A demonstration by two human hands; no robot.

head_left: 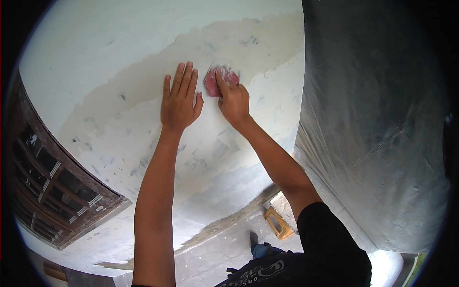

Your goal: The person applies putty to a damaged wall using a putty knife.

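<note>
My left hand lies flat on the patchy white and beige wall, fingers stretched upward and thumb a little apart. Just to its right, my right hand grips a red scraper smeared with white paste. The index finger is stretched along the face of the red scraper, which rests against the wall. Dark smudges and grey patches mark the wall around and below both hands.
A dark wooden framed window is at the left. Clear plastic sheeting hangs at the right. Below, a yellow-handled tool is near the wall's base on the tiled floor.
</note>
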